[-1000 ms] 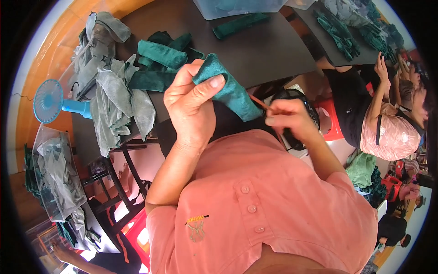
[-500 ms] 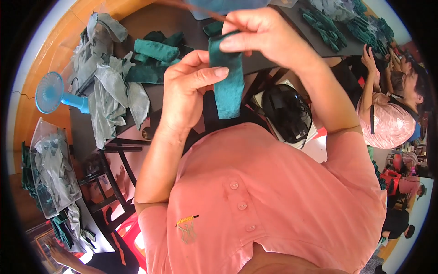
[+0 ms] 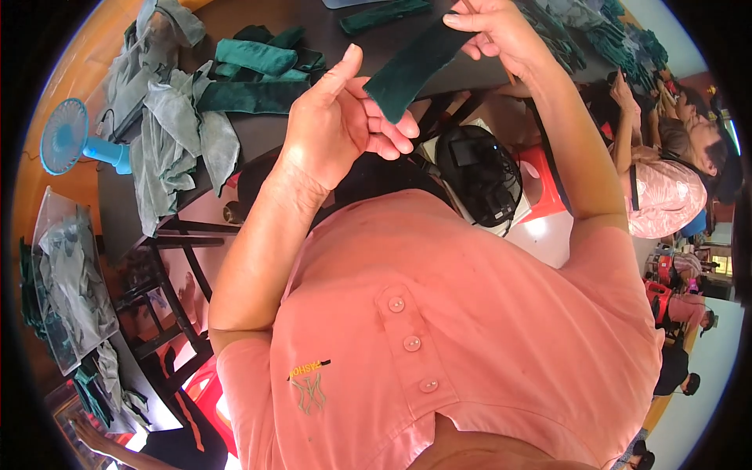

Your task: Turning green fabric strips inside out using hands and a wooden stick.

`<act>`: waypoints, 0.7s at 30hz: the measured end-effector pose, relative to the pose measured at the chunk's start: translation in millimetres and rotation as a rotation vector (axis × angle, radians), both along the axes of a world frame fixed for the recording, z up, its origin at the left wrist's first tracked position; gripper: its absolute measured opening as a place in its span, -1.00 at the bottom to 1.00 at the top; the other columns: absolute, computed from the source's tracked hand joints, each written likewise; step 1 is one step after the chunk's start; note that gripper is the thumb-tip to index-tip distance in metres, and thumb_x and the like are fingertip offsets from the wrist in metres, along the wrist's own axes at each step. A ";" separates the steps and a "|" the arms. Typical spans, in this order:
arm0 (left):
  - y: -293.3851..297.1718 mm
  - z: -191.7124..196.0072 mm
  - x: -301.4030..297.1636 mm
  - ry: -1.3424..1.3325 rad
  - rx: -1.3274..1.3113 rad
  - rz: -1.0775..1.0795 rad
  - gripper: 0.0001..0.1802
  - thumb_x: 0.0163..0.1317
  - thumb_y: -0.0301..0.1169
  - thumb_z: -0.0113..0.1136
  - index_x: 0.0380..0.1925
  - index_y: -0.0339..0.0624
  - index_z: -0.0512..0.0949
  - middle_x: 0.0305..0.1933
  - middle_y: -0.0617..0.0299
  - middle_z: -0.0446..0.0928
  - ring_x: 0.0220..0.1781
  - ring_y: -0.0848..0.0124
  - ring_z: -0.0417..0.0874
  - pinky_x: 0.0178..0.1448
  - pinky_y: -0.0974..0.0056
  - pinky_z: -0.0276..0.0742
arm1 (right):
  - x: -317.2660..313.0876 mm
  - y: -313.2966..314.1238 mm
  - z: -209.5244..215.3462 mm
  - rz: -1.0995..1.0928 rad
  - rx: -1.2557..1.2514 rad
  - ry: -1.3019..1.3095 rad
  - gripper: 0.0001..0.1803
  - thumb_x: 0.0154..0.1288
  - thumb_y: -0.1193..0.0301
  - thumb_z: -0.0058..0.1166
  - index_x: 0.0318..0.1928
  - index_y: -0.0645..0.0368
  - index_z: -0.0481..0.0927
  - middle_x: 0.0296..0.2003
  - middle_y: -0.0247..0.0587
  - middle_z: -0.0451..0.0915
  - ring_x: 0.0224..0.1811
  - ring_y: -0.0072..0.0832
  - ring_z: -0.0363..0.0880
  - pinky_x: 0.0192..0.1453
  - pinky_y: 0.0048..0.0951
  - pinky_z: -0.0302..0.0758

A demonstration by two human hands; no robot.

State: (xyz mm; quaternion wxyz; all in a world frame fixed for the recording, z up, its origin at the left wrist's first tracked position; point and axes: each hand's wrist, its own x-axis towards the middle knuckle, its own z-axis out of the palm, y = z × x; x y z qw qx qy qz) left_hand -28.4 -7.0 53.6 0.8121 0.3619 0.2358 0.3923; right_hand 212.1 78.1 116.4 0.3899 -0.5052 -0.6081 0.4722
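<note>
A dark green velvety fabric strip (image 3: 415, 70) slants down to the left above the table edge. My right hand (image 3: 509, 35) pinches its upper end between thumb and fingers, and a thin brown stick (image 3: 490, 35) also lies in that hand. My left hand (image 3: 333, 117) is open, thumb raised and fingers spread, with the strip's lower end by its fingertips. Several green fabric pieces (image 3: 254, 56) are piled on the table beyond my left hand. Another green strip (image 3: 385, 15) lies flat farther back.
Grey-green cloth pieces (image 3: 174, 117) hang over the table's left edge beside a small blue fan (image 3: 66, 136). At lower left stands a clear bin (image 3: 77, 348) of cloth. More green pieces lie far right. A black fan-like device (image 3: 479, 174) sits below the table; people sit at right.
My left hand has let go of the strip and opened. My right hand has moved right and away, swinging the strip from upright to slanted.
</note>
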 end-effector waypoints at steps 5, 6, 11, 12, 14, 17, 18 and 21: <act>-8.7 5.7 6.3 0.160 -0.037 0.168 -0.61 0.35 -0.15 0.15 -0.46 -0.28 0.50 -0.53 0.01 0.60 -0.56 0.28 0.61 -0.47 0.30 0.50 | 20.1 13.2 -24.9 -0.048 -0.095 -0.016 -0.86 0.21 0.46 0.22 -0.40 0.24 0.55 -0.59 -0.19 0.57 -0.67 -0.40 0.52 -0.60 -0.47 0.35; -9.6 5.2 5.7 0.162 -0.036 0.165 -0.61 0.35 -0.15 0.15 -0.46 -0.28 0.50 -0.53 0.01 0.60 -0.56 0.28 0.61 -0.47 0.30 0.50 | 24.5 14.9 -27.8 -0.008 -0.079 -0.021 -0.84 0.22 0.40 0.24 -0.38 0.21 0.56 -0.56 -0.36 0.50 -0.59 -0.57 0.44 -0.54 -0.55 0.30; -13.4 -1.9 7.7 0.302 -0.128 0.307 -0.72 0.24 -0.38 0.26 -0.60 -0.18 0.45 -0.69 0.28 0.40 -0.70 0.51 0.34 -0.60 0.41 0.17 | 36.5 10.4 -54.8 0.032 0.155 -0.198 -0.78 0.26 0.28 0.23 -0.30 0.17 0.58 -0.52 -0.53 0.39 -0.53 -0.72 0.27 -0.44 -0.63 0.24; -9.0 1.4 8.7 0.309 -0.124 0.300 -0.72 0.24 -0.38 0.26 -0.60 -0.18 0.45 -0.69 0.28 0.40 -0.70 0.51 0.34 -0.60 0.41 0.17 | 41.5 14.2 -55.1 0.062 0.130 -0.170 -0.78 0.26 0.28 0.23 -0.29 0.17 0.58 -0.51 -0.53 0.40 -0.52 -0.72 0.27 -0.43 -0.62 0.24; 3.4 13.7 9.9 0.413 -0.075 0.360 -0.70 0.23 -0.38 0.27 -0.63 -0.15 0.43 -0.71 0.31 0.38 -0.73 0.54 0.30 -0.63 0.42 0.13 | 47.5 26.0 -54.3 0.081 0.108 -0.134 -0.79 0.26 0.28 0.23 -0.29 0.16 0.59 -0.50 -0.53 0.41 -0.51 -0.72 0.28 -0.41 -0.62 0.25; 43.7 25.5 6.0 0.559 0.006 0.388 -0.66 0.24 -0.37 0.27 -0.67 -0.13 0.40 -0.75 0.32 0.35 -0.77 0.55 0.26 -0.68 0.41 0.05 | 42.8 57.0 -50.3 0.094 0.230 -0.164 -0.78 0.27 0.26 0.22 -0.28 0.15 0.59 -0.50 -0.52 0.41 -0.51 -0.72 0.28 -0.41 -0.62 0.23; 59.5 26.8 4.0 0.586 0.032 0.387 -0.65 0.24 -0.37 0.25 -0.68 -0.12 0.39 -0.75 0.31 0.34 -0.78 0.54 0.26 -0.69 0.40 0.04 | 37.5 71.5 -52.4 0.077 0.318 -0.227 -0.73 0.31 0.20 0.17 -0.29 0.16 0.57 -0.52 -0.52 0.38 -0.53 -0.71 0.28 -0.43 -0.62 0.22; 105.2 31.3 9.0 0.735 0.067 0.349 -0.68 0.32 -0.35 0.18 -0.60 -0.08 0.35 -0.72 0.35 0.30 -0.76 0.54 0.24 -0.65 0.42 0.00 | 43.3 131.5 -74.5 0.027 0.625 -0.459 -0.75 0.28 0.25 0.15 -0.31 0.20 0.56 -0.52 -0.27 0.48 -0.52 -0.43 0.45 -0.43 -0.44 0.34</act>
